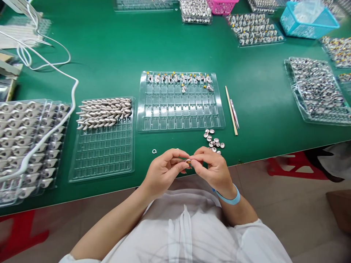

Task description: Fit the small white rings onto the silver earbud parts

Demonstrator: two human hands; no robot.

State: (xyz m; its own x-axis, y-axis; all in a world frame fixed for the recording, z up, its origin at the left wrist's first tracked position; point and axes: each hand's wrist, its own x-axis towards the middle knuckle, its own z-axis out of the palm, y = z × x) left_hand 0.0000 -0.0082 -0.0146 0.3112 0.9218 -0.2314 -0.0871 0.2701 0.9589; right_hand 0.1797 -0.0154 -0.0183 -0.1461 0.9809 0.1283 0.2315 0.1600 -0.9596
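Note:
My left hand [166, 168] and my right hand [212, 167] meet at the table's front edge, fingertips pinched together. Between them is a small earphone-like part [188, 161] with an orange bit, mostly covered by the fingers. Just beyond my right hand lie several small round caps [214, 141], loose on the green mat. A small white ring [154, 151] lies beyond my left hand. Farther back is a clear compartment tray [181, 109], its back row filled with small white-and-orange parts [175, 77] and two more in the row below.
Right of the tray lie a wooden stick [231, 110] and tweezers [234, 114]. At left a tray of pointed metallic shells [105, 113] sits near stacked trays of shells [19, 135], crossed by a white cable [72, 91]. Filled trays [318, 87] and a blue basket [308, 27] stand at right.

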